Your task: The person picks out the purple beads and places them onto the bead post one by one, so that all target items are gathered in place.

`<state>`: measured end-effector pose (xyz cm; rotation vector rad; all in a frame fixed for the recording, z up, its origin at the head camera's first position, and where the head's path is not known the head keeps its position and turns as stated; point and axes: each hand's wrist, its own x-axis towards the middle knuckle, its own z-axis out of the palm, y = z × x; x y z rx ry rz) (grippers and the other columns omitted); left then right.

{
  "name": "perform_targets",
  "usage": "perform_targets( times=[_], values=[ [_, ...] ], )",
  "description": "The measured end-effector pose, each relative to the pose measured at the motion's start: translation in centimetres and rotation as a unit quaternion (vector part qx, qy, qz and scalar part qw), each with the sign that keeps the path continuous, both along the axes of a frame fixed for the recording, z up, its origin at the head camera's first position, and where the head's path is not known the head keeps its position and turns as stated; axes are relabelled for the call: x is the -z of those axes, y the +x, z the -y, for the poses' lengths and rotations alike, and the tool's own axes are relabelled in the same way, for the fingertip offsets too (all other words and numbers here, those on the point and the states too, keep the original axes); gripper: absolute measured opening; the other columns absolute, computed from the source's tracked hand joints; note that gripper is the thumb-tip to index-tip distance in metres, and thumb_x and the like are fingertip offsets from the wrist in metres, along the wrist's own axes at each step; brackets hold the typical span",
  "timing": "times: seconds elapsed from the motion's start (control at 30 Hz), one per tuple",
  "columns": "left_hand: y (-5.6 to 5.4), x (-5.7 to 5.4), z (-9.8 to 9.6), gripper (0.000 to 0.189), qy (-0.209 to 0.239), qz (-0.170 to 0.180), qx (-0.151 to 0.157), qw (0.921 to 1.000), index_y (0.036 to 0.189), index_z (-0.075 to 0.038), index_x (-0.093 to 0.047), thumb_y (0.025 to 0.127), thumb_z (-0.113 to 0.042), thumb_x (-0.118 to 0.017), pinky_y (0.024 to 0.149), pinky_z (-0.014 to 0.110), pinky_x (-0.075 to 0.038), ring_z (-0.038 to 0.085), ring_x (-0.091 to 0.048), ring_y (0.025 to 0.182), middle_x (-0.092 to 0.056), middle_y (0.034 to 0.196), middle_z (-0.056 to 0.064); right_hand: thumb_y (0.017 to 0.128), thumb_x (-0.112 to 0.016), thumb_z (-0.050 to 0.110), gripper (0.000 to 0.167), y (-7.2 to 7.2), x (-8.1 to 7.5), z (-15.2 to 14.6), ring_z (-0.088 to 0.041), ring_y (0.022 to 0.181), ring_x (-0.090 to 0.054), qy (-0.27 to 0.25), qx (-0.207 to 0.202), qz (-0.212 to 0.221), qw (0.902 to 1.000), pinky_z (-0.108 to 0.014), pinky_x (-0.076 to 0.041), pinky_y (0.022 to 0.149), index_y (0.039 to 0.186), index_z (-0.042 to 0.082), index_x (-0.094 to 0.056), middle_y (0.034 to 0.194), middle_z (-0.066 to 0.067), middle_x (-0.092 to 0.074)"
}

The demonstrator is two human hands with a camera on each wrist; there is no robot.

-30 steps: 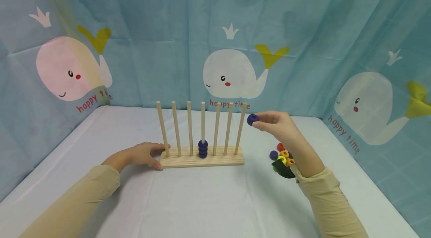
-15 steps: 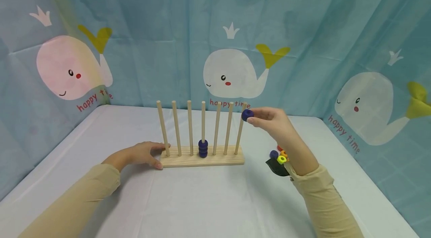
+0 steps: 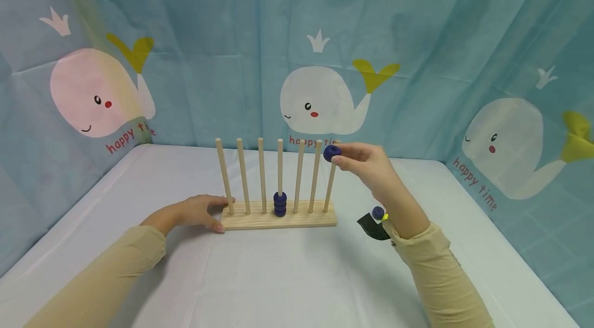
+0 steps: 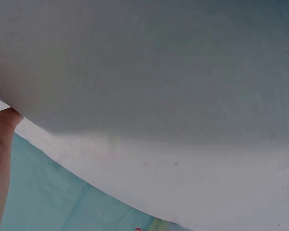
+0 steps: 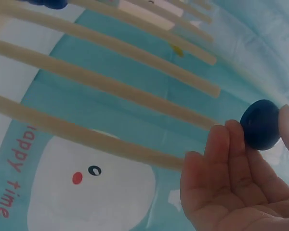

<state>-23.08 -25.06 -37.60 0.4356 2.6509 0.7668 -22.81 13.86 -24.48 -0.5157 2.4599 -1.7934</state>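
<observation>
A wooden peg rack [image 3: 278, 223] stands on the white table, its several upright pegs in one row. Three dark blue beads [image 3: 280, 205] are stacked low on the middle peg. My left hand [image 3: 192, 212] holds the rack's left end, thumb at the front edge and a finger behind. Between thumb and fingertips my right hand [image 3: 366, 163] pinches another dark blue bead [image 3: 331, 153], up near the tops of the rightmost pegs. In the right wrist view that pinched bead [image 5: 262, 125] is apart from the pegs. The left wrist view shows only a fingertip [image 4: 9, 118] and tablecloth.
To the right of the rack lie a loose dark blue bead [image 3: 378, 213], a yellow bead [image 3: 384, 217] and a dark green leaf-shaped piece [image 3: 373, 227], partly hidden by my right forearm. A blue whale-print curtain [image 3: 223, 85] hangs behind the table.
My right hand has carried the pinched bead left and slightly up, from beside the rightmost peg to in front of it. My left hand stays put. The forearm now covers more loose beads.
</observation>
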Motion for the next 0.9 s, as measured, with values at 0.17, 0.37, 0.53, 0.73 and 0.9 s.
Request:
perform_targets(
  times=[0.17, 0.37, 0.53, 0.73, 0.9],
  values=[
    [-0.1, 0.2, 0.1, 0.082, -0.001, -0.003, -0.002, 1.0, 0.142, -0.003, -0.049, 0.075, -0.035, -0.084, 0.104, 0.069, -0.023, 0.053, -0.029, 0.134, -0.042, 0.144, 0.028, 0.093, -0.066, 0.006, 0.038, -0.1, -0.1, 0.6, -0.019, 0.101, -0.065, -0.011, -0.007, -0.009, 0.9999, -0.033, -0.05, 0.093, 0.127, -0.008, -0.058, 0.123, -0.019, -0.063],
    [-0.3, 0.5, 0.2, 0.083, -0.002, -0.004, -0.002, 1.0, 0.142, -0.004, -0.048, 0.075, -0.037, -0.083, 0.104, 0.068, -0.022, 0.053, -0.029, 0.134, -0.04, 0.145, 0.028, 0.092, -0.066, 0.004, 0.036, -0.2, -0.2, 1.1, -0.019, 0.099, -0.065, -0.02, -0.017, -0.016, 0.9995, -0.028, -0.052, 0.088, 0.125, -0.008, -0.058, 0.116, -0.017, -0.066],
    [-0.3, 0.4, 0.2, 0.082, 0.002, -0.002, 0.001, 1.0, 0.142, -0.004, -0.049, 0.075, -0.036, -0.083, 0.104, 0.069, -0.022, 0.053, -0.028, 0.134, -0.039, 0.146, 0.028, 0.091, -0.068, 0.006, 0.035, -0.3, -0.3, 1.5, -0.021, 0.101, -0.065, -0.015, -0.018, -0.023, 0.9995, -0.031, -0.051, 0.091, 0.123, -0.007, -0.061, 0.114, -0.016, -0.067],
    [-0.2, 0.2, 0.1, 0.081, 0.003, -0.002, 0.0, 1.0, 0.142, -0.005, -0.049, 0.075, -0.034, -0.084, 0.104, 0.068, -0.022, 0.053, -0.029, 0.134, -0.04, 0.146, 0.028, 0.091, -0.068, 0.006, 0.034, -0.2, -0.4, 2.3, -0.025, 0.1, -0.064, -0.025, -0.026, -0.037, 0.9987, -0.031, -0.051, 0.089, 0.122, -0.006, -0.062, 0.107, -0.011, -0.069],
    [-0.1, 0.3, 0.1, 0.081, 0.004, 0.001, -0.002, 1.0, 0.142, -0.004, -0.049, 0.075, -0.033, -0.084, 0.104, 0.069, -0.022, 0.053, -0.027, 0.134, -0.039, 0.146, 0.028, 0.091, -0.068, 0.007, 0.034, -0.1, -0.4, 3.3, -0.024, 0.096, -0.064, -0.029, -0.026, -0.047, 0.9981, -0.028, -0.052, 0.083, 0.122, -0.005, -0.062, 0.102, -0.009, -0.069]
  ],
)
